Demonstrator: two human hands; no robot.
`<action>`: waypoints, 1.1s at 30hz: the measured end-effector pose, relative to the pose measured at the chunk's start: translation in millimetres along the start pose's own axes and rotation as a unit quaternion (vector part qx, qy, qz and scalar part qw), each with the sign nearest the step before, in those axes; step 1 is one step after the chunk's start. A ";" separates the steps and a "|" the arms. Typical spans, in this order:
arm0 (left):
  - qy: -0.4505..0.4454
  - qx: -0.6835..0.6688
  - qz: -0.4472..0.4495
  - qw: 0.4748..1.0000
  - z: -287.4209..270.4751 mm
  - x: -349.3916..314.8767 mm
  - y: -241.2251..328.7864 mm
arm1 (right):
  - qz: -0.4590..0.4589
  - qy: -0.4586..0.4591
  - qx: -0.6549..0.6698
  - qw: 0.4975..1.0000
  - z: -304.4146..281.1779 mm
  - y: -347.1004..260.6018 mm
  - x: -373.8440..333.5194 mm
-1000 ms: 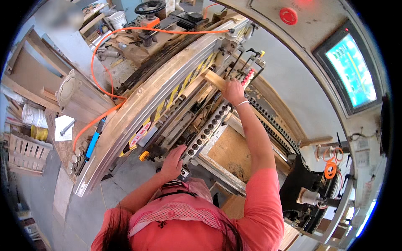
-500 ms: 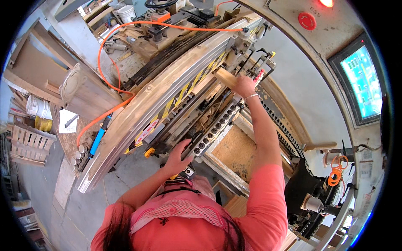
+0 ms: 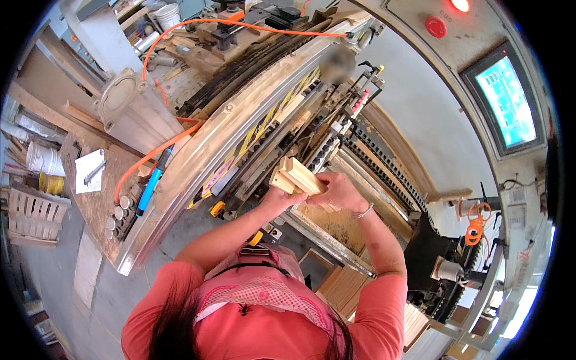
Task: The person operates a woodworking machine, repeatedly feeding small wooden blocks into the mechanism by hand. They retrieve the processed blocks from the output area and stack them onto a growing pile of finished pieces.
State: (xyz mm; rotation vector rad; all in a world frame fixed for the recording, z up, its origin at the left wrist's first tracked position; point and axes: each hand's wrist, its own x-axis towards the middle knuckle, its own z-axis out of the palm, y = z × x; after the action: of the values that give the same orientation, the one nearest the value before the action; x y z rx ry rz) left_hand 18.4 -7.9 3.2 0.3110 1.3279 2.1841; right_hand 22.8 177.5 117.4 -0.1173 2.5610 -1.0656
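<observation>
In front of my chest I hold light wooden pieces (image 3: 302,174), short and squared, at least two side by side. My left hand (image 3: 279,201) is closed round their lower left end. From the right, my right hand (image 3: 341,191) grips them with its fingers wrapped round; its wrist wears a bracelet. The hands almost touch, and they hide part of the wood. Beneath and beyond them lies the machine bed with a row of black round cups (image 3: 324,150) and a dusty wooden panel (image 3: 336,225).
A long rail with yellow-black striped tape (image 3: 264,129) runs along the left. An orange hose (image 3: 135,171) and a blue air gun (image 3: 150,191) lie beyond it. At right hang a lit screen (image 3: 506,103) and a red stop button (image 3: 436,27). Wooden boards (image 3: 345,288) lie low by my right side.
My right hand has come back toward me with a wooden piece. My left hand has left the machine's near edge and risen to meet it; both now hold wood.
</observation>
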 end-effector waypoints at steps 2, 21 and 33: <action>0.007 0.042 0.037 0.998 -4.2 -11.0 -7.5 | 0.028 0.008 -0.023 0.999 -2.2 3.2 -0.7; 0.034 0.436 0.072 0.896 -21.7 -46.4 -15.5 | 0.086 0.122 -0.350 0.925 -88.2 89.8 222.0; 0.024 0.461 0.064 0.885 -22.1 -45.0 -18.2 | 0.070 0.169 -0.289 0.940 -78.6 92.7 220.4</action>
State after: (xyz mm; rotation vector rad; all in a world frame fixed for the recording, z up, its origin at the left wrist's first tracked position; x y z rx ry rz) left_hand 51.1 -43.4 -19.4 0.7080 2.3617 1.4888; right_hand -204.9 249.3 37.9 0.1089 3.0643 -0.2660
